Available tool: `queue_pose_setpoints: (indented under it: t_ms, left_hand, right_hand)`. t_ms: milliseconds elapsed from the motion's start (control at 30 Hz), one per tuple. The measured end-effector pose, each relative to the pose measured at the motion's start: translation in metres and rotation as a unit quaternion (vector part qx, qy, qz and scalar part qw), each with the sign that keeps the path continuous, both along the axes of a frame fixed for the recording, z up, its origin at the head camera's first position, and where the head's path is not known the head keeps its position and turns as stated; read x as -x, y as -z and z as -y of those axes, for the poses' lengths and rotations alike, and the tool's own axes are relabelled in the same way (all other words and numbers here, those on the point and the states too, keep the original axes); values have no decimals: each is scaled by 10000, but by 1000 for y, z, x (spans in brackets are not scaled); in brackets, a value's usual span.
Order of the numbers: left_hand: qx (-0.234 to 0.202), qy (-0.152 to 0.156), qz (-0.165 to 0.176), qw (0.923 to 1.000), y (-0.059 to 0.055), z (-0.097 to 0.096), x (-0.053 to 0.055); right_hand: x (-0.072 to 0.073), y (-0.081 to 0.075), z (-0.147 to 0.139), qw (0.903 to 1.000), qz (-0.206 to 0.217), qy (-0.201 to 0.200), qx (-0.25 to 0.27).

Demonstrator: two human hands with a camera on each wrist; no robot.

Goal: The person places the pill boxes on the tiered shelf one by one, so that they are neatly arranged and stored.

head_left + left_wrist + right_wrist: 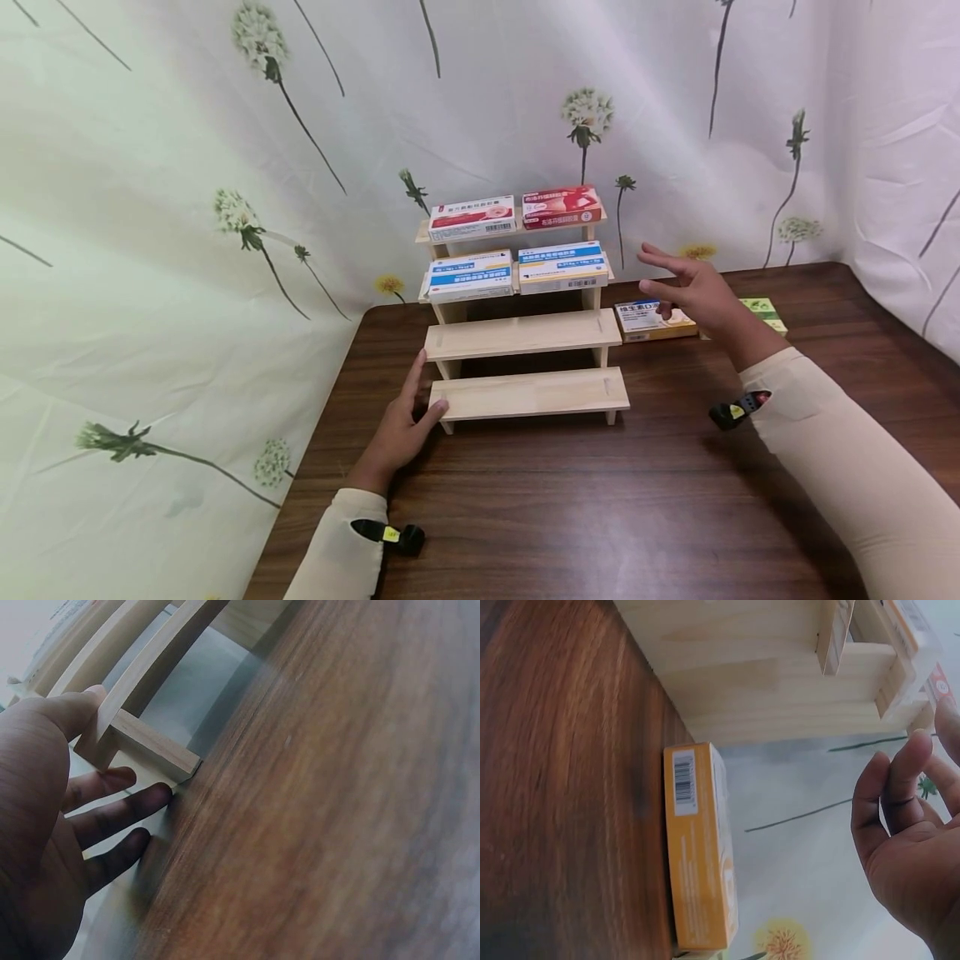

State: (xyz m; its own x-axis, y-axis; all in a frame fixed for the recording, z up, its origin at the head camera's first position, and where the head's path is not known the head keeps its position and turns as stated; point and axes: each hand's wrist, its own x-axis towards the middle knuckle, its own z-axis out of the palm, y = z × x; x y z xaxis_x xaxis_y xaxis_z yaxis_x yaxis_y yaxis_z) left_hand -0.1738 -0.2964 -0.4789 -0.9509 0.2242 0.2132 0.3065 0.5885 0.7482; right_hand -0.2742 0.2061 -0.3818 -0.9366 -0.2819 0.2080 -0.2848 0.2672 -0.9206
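A stepped wooden display rack stands on the table. My left hand is at its left end; the thumb touches the lowest step, and the index finger reaches to the step above. In the left wrist view the other fingers lie loosely beside the rack's leg. My right hand hovers in the air right of the rack, holding nothing, its fingers partly extended. Below it lies an orange and white medicine box, whose barcode end shows in the right wrist view. The hand hides part of this box.
Two red and white medicine boxes lie on the top step. Two blue and white boxes lie on the step below. A green box is behind the right wrist. A flower-patterned curtain borders the table.
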Motion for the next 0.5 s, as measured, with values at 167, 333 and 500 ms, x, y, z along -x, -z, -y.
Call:
queue_pose_setpoints:
  t_ms: [167, 333, 500]
  left_hand:
    - [-12, -16, 6, 10000, 0, 1, -1]
    - [2, -14, 21, 10000, 1, 1, 0]
    - [-23, -25, 35, 10000, 1, 0, 0]
  right_hand:
    - [0, 2, -6, 9997, 194, 135, -31]
    - [-2, 8, -13, 9995, 164, 197, -178]
    - [-4, 17, -22, 9990, 220, 335, -199]
